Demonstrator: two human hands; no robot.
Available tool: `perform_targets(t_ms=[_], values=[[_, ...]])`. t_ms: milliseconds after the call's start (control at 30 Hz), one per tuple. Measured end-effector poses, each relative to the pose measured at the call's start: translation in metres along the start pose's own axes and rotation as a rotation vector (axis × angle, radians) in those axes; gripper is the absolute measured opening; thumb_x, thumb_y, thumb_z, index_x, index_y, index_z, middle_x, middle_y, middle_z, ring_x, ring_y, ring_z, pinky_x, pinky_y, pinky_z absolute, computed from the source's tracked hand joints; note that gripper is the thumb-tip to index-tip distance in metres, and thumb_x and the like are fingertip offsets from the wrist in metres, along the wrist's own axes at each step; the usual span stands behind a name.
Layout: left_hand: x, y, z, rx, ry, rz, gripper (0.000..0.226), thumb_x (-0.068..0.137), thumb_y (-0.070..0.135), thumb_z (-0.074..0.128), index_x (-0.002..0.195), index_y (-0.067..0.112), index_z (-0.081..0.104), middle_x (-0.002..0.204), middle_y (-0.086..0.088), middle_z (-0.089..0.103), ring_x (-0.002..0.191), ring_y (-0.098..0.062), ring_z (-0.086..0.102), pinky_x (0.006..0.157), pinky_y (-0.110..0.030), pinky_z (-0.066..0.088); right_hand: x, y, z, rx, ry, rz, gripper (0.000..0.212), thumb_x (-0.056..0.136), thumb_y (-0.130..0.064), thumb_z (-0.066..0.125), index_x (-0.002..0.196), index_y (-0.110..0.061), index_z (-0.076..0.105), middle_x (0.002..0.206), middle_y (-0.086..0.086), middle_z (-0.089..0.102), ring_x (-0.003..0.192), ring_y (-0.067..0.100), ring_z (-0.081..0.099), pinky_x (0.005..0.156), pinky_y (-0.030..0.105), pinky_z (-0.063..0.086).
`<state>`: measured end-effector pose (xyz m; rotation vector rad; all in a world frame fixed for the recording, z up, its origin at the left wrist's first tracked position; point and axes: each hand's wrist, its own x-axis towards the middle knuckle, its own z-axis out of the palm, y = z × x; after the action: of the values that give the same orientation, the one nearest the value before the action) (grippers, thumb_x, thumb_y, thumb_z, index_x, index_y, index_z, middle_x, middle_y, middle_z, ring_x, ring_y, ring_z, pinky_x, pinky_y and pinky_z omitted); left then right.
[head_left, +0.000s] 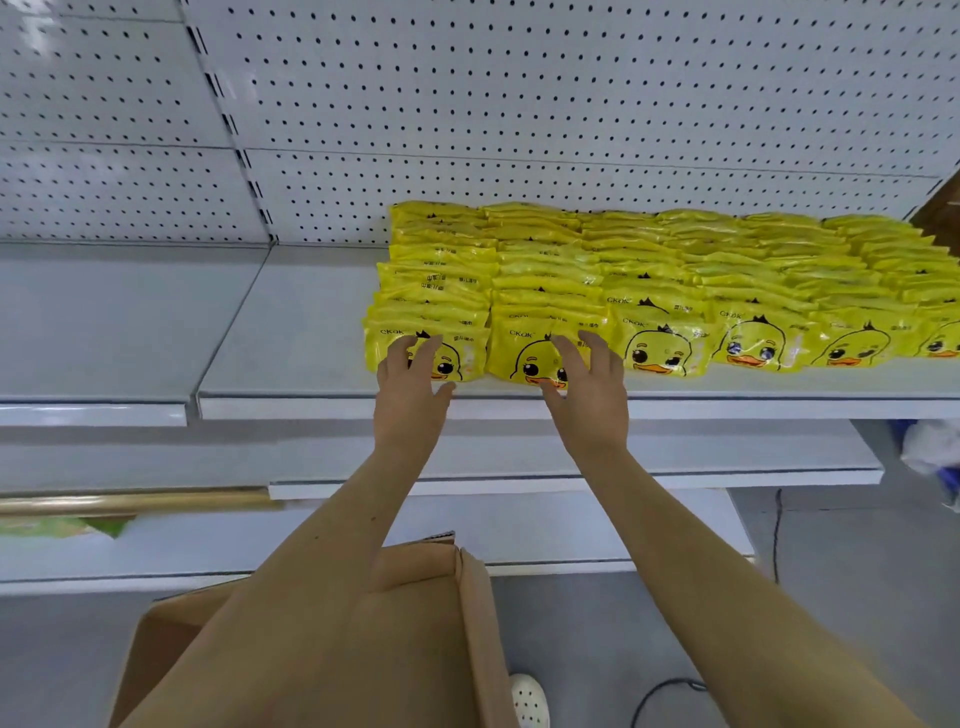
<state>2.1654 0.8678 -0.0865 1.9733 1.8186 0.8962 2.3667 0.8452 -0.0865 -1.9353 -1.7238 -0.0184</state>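
Two bare hands reach up from the bottom of the frame to the front edge of a white metal shelf (291, 332) at mid-frame. The left hand (410, 387) has its fingers straight and slightly spread, with the thumb held out to the right. Its fingertips lie over the face of the leftmost front yellow plastic packet printed with a cartoon duck (467, 358). The right hand (592, 395) is likewise spread and relaxed, and its fingers overlap the right part of the second front duck packet (524, 353), just right of the first. Neither hand curls round or pinches anything; whether the fingertips press on the packets cannot be told.

Both packets stand at the shelf's front lip, at the left end of a block of matching yellow packets (675, 260). The block runs in rows to the right edge of the frame and back to the white perforated back panel (519, 104).

Below, a lower white shelf (675, 457) juts out, and an open brown cardboard box (483, 623) sits between the forearms at bottom centre. Just right of the box, a white perforated shoe (530, 701) and a black cable (776, 535) are on the grey floor.
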Motion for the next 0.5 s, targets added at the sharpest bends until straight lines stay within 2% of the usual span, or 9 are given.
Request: perform_targets(t_ms=[67, 167, 267, 400, 500], values=[[0.011, -0.001, 0.012, 0.003, 0.011, -0.02, 0.056, 0.084, 0.016, 0.069, 0.134, 0.024, 0.047, 0.141, -0.009, 0.033, 0.126, -0.031, 0.034, 0.089, -0.043, 0.045, 0.011, 0.003, 0.013, -0.019, -0.019, 0.004, 0.054, 0.087, -0.026, 0.066, 0.138, -0.023, 0.047, 0.146, 0.011, 0.035, 0.13, 0.036, 0.032, 0.094, 0.046, 0.044], [0.025, -0.001, 0.025, 0.047, 0.07, -0.075, 0.055, 0.078, 0.018, 0.074, 0.126, 0.027, 0.052, 0.134, -0.008, 0.036, 0.117, -0.031, 0.036, 0.073, -0.041, 0.048, 0.024, 0.007, 0.028, -0.086, -0.011, -0.002, 0.055, 0.088, -0.027, 0.066, 0.138, -0.023, 0.047, 0.146, 0.013, 0.037, 0.128, 0.04, 0.033, 0.098, 0.045, 0.04], [0.035, -0.002, 0.035, 0.119, 0.106, -0.084, 0.054, 0.073, 0.021, 0.078, 0.12, 0.03, 0.054, 0.13, -0.007, 0.04, 0.112, -0.032, 0.038, 0.058, -0.035, 0.045, 0.034, 0.009, 0.04, -0.103, 0.022, -0.014, 0.053, 0.087, -0.022, 0.067, 0.138, -0.023, 0.049, 0.145, 0.015, 0.039, 0.124, 0.042, 0.037, 0.095, 0.044, 0.043], [0.048, 0.002, 0.047, 0.166, 0.114, -0.099, 0.056, 0.074, 0.021, 0.077, 0.121, 0.033, 0.05, 0.131, -0.006, 0.039, 0.112, -0.032, 0.038, 0.054, -0.029, 0.039, 0.049, 0.006, 0.048, -0.106, 0.005, 0.0, 0.055, 0.089, -0.016, 0.065, 0.139, -0.026, 0.045, 0.15, 0.015, 0.032, 0.127, 0.043, 0.033, 0.081, 0.042, 0.051], [0.057, 0.005, 0.052, 0.189, 0.113, -0.116, 0.057, 0.075, 0.022, 0.078, 0.123, 0.033, 0.049, 0.133, -0.005, 0.038, 0.113, -0.033, 0.038, 0.052, -0.029, 0.038, 0.058, 0.006, 0.051, -0.092, -0.014, 0.005, 0.056, 0.09, -0.014, 0.063, 0.14, -0.027, 0.044, 0.151, 0.015, 0.029, 0.129, 0.044, 0.029, 0.079, 0.043, 0.052]])
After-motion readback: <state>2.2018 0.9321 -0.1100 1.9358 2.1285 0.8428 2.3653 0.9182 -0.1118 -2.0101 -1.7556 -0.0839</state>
